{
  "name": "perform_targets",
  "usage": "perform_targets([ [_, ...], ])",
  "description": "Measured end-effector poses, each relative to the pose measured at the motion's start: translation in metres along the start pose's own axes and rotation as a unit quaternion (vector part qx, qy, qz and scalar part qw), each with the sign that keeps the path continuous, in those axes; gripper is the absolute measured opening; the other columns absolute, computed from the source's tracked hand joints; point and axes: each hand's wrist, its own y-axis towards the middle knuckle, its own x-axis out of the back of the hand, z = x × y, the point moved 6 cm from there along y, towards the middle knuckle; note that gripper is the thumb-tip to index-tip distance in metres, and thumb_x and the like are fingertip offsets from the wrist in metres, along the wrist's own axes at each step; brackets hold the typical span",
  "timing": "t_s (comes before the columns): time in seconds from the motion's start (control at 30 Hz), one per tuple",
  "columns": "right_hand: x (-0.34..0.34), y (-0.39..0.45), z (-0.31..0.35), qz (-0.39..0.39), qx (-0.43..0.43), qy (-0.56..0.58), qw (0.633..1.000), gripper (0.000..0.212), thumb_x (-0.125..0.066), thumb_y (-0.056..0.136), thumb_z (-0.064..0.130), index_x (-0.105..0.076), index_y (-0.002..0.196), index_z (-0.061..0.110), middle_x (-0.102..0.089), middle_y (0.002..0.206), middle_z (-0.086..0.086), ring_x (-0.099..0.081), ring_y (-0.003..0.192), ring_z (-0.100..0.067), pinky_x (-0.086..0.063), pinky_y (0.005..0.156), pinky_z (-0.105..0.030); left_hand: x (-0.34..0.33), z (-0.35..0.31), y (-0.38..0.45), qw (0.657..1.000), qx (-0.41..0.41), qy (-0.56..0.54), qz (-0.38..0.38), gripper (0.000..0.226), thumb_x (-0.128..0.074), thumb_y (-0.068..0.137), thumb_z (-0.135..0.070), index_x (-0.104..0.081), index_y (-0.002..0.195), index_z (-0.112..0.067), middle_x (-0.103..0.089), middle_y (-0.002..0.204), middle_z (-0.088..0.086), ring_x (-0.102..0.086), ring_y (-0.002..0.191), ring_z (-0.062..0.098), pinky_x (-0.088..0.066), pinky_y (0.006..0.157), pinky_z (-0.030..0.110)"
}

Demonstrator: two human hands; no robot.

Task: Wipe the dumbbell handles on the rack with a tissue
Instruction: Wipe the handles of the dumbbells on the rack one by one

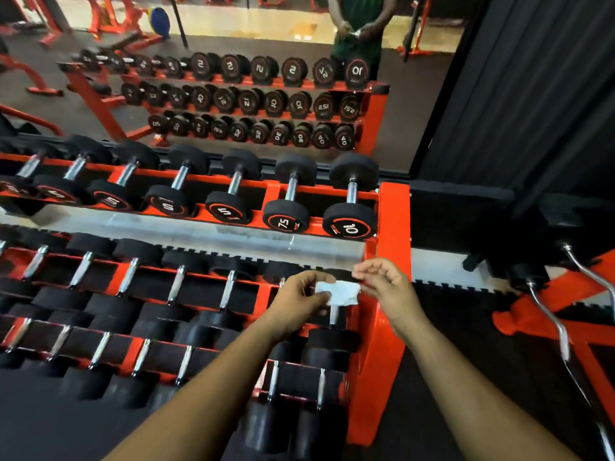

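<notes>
A red three-tier rack [394, 221] carries rows of black dumbbells with chrome handles. A small white tissue [337, 292] is stretched between my two hands above the right end of the middle tier. My left hand [299, 301] pinches its left edge between thumb and fingers. My right hand [382, 282] pinches its right edge. Just under the tissue shows the chrome handle [333, 316] of the rightmost middle-tier dumbbell. On the top tier, the 10 dumbbell [351, 201] and the 7.5 dumbbell [289, 197] lie at the right end.
A mirror [233, 94] behind the rack reflects the rack and a person in a green top. A dark curtain [515, 94] hangs at the right. Curved chrome bars [562, 327] lean on a red stand at the far right. Black floor lies below.
</notes>
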Motion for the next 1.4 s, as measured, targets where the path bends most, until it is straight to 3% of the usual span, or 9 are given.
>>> perform_targets([
  [0.2, -0.052, 0.022, -0.041, 0.139, -0.013, -0.288, 0.948, 0.034, -0.069, 0.094, 0.018, -0.064, 0.128, 0.023, -0.069, 0.117, 0.009, -0.064, 0.113, -0.008, -0.05, 0.099, -0.028, 0.032, 0.029, 0.027, 0.992, -0.024, 0.096, 0.079, 0.054, -0.063, 0.09, 0.006, -0.051, 0.133, -0.023, -0.058, 0.1, 0.001, -0.059, 0.075, 0.005, -0.053, 0.07, 0.025],
  [0.4, -0.048, 0.037, -0.077, 0.103, -0.046, -0.253, 0.961, 0.034, -0.067, 0.092, 0.001, -0.067, 0.102, 0.033, -0.073, 0.096, 0.012, -0.068, 0.089, 0.004, -0.051, 0.079, -0.021, 0.036, 0.075, 0.059, 0.989, 0.064, 0.112, 0.078, 0.044, -0.068, 0.084, -0.052, -0.066, 0.112, -0.019, -0.074, 0.096, 0.006, -0.067, 0.078, 0.012, -0.054, 0.07, 0.034],
  [0.53, -0.035, 0.056, -0.107, 0.095, -0.063, -0.235, 0.965, 0.033, -0.074, 0.085, 0.012, -0.069, 0.107, 0.035, -0.076, 0.103, 0.003, -0.073, 0.097, -0.016, -0.059, 0.082, -0.038, 0.034, 0.091, 0.084, 0.986, 0.082, 0.139, 0.03, 0.022, -0.067, 0.097, -0.035, -0.072, 0.093, -0.014, -0.076, 0.079, 0.009, -0.071, 0.067, 0.021, -0.059, 0.067, 0.046],
  [0.63, -0.023, 0.072, -0.121, 0.11, -0.065, -0.242, 0.962, 0.042, -0.074, 0.084, 0.002, -0.067, 0.111, 0.034, -0.074, 0.101, 0.011, -0.071, 0.089, -0.008, -0.059, 0.073, -0.028, 0.027, 0.1, 0.103, 0.985, 0.11, 0.136, -0.004, 0.021, -0.066, 0.099, -0.029, -0.071, 0.093, -0.01, -0.075, 0.081, 0.011, -0.07, 0.067, 0.022, -0.058, 0.066, 0.045],
  [0.73, -0.005, 0.09, -0.139, 0.134, -0.063, -0.271, 0.951, 0.047, -0.072, 0.086, 0.002, -0.065, 0.126, 0.026, -0.069, 0.112, 0.019, -0.064, 0.103, 0.007, -0.052, 0.088, -0.019, 0.016, 0.115, 0.123, 0.981, 0.12, 0.153, -0.007, 0.015, -0.067, 0.099, -0.029, -0.07, 0.09, -0.017, -0.073, 0.077, -0.001, -0.066, 0.064, 0.012, -0.056, 0.066, 0.04],
  [0.93, -0.001, 0.12, -0.192, 0.162, -0.12, -0.246, 0.948, 0.048, -0.065, 0.097, 0.017, -0.053, 0.144, 0.021, -0.062, 0.135, 0.006, -0.058, 0.122, -0.007, -0.045, 0.104, -0.026, -0.006, 0.159, 0.154, 0.973, 0.134, 0.18, 0.044, 0.003, -0.066, 0.098, -0.023, -0.064, 0.101, -0.023, -0.071, 0.091, -0.008, -0.065, 0.081, 0.009, -0.055, 0.082, 0.037],
  [1.07, 0.002, 0.129, -0.235, 0.092, -0.142, -0.271, 0.948, 0.033, -0.063, 0.094, 0.007, -0.068, 0.125, 0.018, -0.072, 0.118, 0.001, -0.066, 0.11, -0.015, -0.051, 0.097, -0.034, -0.008, 0.193, 0.164, 0.972, 0.158, 0.177, -0.002, 0.037, -0.07, 0.095, -0.025, -0.052, 0.126, -0.019, -0.067, 0.102, -0.006, -0.066, 0.092, 0.017, -0.056, 0.087, 0.044],
  [1.23, 0.023, 0.142, -0.292, -0.073, -0.218, -0.311, 0.922, 0.021, -0.06, 0.093, 0.01, -0.066, 0.112, 0.014, -0.07, 0.11, -0.005, -0.064, 0.1, -0.023, -0.044, 0.081, -0.028, -0.017, 0.26, 0.146, 0.95, 0.188, 0.237, -0.074, 0.077, -0.056, 0.076, -0.064, -0.053, 0.136, -0.016, -0.061, 0.13, 0.004, -0.056, 0.124, 0.025, -0.046, 0.105, 0.044],
  [1.4, 0.038, 0.155, -0.348, -0.172, -0.267, -0.345, 0.883, 0.031, -0.051, 0.089, 0.034, -0.064, 0.117, 0.026, -0.069, 0.117, -0.004, -0.062, 0.108, -0.029, -0.046, 0.093, -0.036, -0.052, 0.315, 0.121, 0.932, 0.241, 0.264, -0.059, 0.109, -0.07, 0.084, -0.06, -0.012, 0.161, -0.009, -0.008, 0.168, 0.016, -0.002, 0.157, 0.03, -0.007, 0.126, 0.044],
])
